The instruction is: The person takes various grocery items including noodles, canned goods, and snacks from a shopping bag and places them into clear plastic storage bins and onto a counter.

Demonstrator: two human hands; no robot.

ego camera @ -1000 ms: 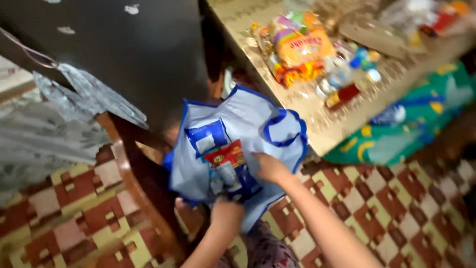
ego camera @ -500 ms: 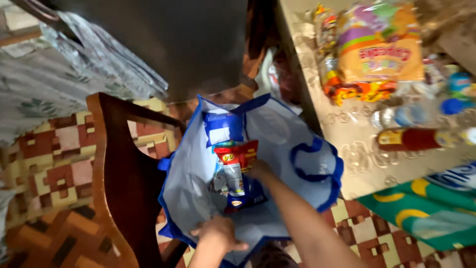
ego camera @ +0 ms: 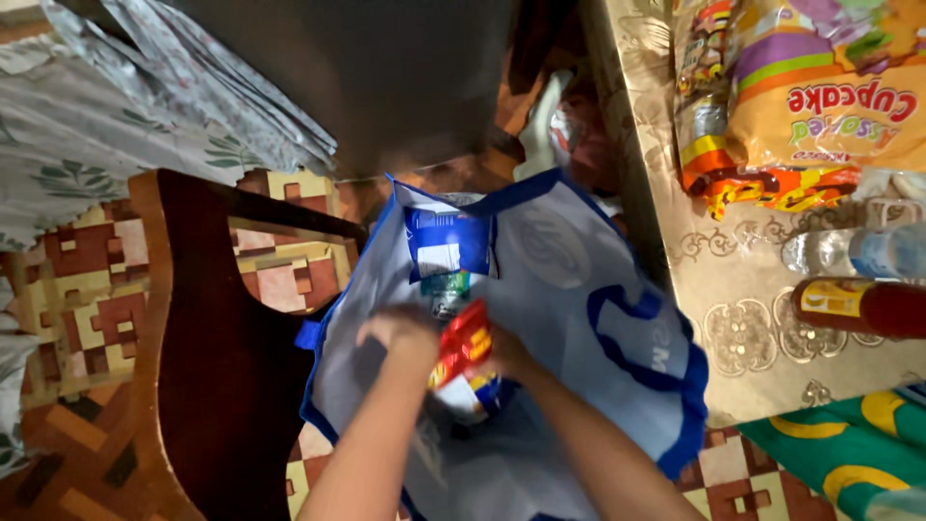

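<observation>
Both reaching into a white reusable shopping bag with blue trim (ego camera: 579, 318), propped on a dark wooden chair (ego camera: 207, 367) beside the gold-patterned worktop (ego camera: 733, 318); left hand (ego camera: 405, 333) curled at the bag's mouth, grip unclear. Right hand (ego camera: 506, 355) closed around a red and yellow snack packet (ego camera: 463, 347) inside.

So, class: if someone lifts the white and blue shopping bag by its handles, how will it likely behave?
The shopping bag looks like soft fabric, its sides creased and slumped, so it would probably flop rather than stand. Packets sit inside, so it may sag at the bottom. Its loop handle lies flat, seemingly limp.
</observation>
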